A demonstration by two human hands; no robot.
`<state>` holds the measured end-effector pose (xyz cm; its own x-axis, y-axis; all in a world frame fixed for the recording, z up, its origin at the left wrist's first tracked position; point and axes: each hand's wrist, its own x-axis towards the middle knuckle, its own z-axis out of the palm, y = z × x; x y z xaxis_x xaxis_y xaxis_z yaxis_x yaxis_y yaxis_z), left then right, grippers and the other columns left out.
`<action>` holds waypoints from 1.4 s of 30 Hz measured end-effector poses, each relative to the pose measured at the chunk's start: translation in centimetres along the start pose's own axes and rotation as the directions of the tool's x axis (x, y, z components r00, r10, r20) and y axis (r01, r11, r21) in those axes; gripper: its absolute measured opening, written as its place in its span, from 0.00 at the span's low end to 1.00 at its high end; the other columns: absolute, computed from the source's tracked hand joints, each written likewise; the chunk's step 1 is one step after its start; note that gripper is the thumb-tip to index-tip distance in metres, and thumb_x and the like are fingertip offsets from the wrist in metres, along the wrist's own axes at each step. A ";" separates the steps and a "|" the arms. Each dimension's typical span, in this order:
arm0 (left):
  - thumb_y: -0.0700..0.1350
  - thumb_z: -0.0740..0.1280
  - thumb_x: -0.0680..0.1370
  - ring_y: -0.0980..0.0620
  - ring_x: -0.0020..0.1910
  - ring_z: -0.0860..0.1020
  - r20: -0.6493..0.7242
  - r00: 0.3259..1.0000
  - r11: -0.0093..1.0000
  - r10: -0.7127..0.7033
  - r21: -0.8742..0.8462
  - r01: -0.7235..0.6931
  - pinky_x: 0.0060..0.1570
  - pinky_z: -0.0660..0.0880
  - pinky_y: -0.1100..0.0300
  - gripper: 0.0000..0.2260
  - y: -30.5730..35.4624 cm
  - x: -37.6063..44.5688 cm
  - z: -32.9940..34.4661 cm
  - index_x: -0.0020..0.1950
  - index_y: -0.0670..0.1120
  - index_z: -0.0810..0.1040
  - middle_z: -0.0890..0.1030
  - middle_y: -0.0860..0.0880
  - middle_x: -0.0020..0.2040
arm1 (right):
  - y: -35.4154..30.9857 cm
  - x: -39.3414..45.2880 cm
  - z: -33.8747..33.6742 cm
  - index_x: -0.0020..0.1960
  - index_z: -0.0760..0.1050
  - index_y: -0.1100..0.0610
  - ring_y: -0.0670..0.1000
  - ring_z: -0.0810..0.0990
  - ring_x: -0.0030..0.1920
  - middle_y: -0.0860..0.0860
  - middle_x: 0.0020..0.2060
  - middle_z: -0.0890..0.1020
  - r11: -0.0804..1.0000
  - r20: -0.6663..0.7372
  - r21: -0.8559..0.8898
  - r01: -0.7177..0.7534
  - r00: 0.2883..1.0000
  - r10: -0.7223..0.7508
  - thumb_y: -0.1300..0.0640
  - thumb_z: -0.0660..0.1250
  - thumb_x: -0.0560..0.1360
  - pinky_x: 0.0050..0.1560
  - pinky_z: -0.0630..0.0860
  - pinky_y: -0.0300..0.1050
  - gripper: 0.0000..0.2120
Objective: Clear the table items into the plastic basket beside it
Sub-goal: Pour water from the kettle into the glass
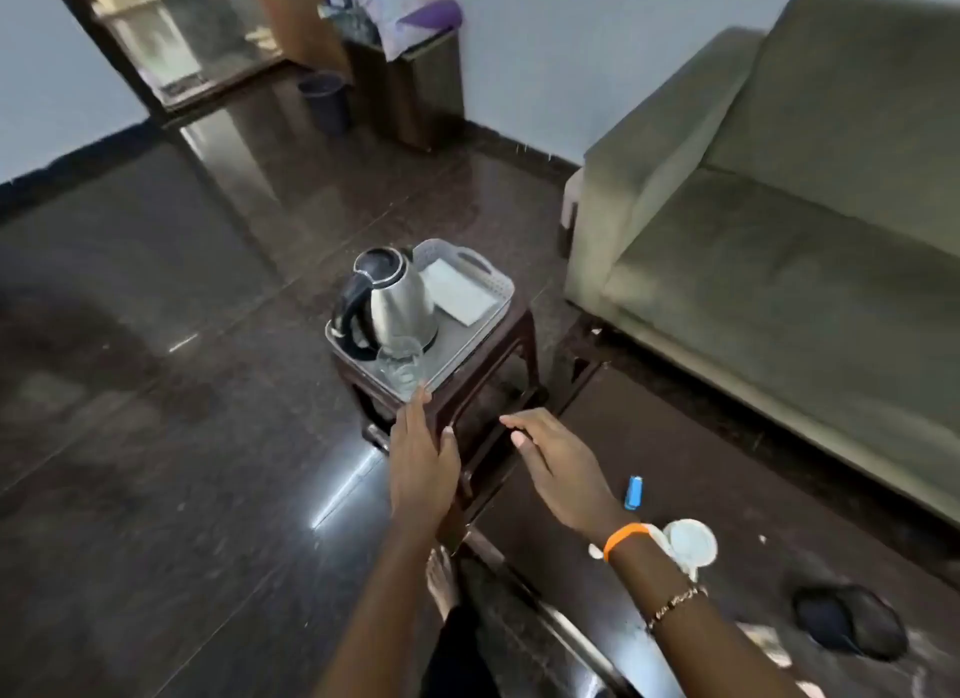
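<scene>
Green sofa [789, 229], right of frame. Dark table [701, 489], lower right, bearing a blue lighter [634, 492], a white round lid [691, 541] and a dark slipper-like item [852, 622] (blurred). Small dark stool [498, 380], centre, carrying the grey plastic basket [467, 344]. In the basket: steel kettle [395, 302], white folded cloth [457, 292], clear glass [400, 367] at the near edge. Left hand [423, 463], fingers straight, released, tips at the basket's near rim. Right hand [561, 463], relaxed, grasping nothing, hovering just right of the stool.
</scene>
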<state>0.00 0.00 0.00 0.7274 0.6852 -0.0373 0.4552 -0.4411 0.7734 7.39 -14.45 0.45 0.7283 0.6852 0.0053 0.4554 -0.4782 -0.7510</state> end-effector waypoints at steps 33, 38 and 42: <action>0.54 0.77 0.59 0.48 0.35 0.79 0.323 0.893 0.893 -0.313 -0.221 0.393 0.44 0.81 0.40 0.13 -14.1 32.5 -2.9 0.37 0.50 0.79 0.80 0.52 0.30 | 3.6 27.2 22.1 0.66 0.63 0.56 0.52 0.73 0.59 0.53 0.60 0.73 0.872 -0.112 0.121 -0.475 0.866 0.488 0.54 0.77 0.57 0.56 0.69 0.38 0.41; 0.58 0.75 0.58 0.51 0.35 0.74 0.249 0.929 0.919 -0.273 -0.219 0.329 0.44 0.79 0.44 0.15 -12.6 30.6 -3.2 0.37 0.52 0.77 0.77 0.48 0.35 | 3.2 24.7 19.6 0.66 0.65 0.55 0.49 0.72 0.61 0.51 0.60 0.73 0.887 -0.222 0.216 -0.408 0.864 0.452 0.55 0.77 0.57 0.65 0.70 0.43 0.41; 0.56 0.78 0.58 0.51 0.37 0.74 0.240 0.940 0.895 -0.244 -0.319 0.313 0.48 0.78 0.39 0.15 -10.6 28.3 -4.4 0.38 0.52 0.79 0.78 0.48 0.35 | 2.8 21.2 16.7 0.66 0.66 0.57 0.49 0.72 0.64 0.47 0.60 0.70 0.876 -0.321 0.335 -0.347 0.832 0.452 0.56 0.76 0.58 0.65 0.73 0.55 0.39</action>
<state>13.50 26.68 -6.48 0.6957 0.6126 -0.3751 0.4714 0.0046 0.8819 15.53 7.95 -12.55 0.9764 0.1775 -0.1232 -0.0253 -0.4723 -0.8810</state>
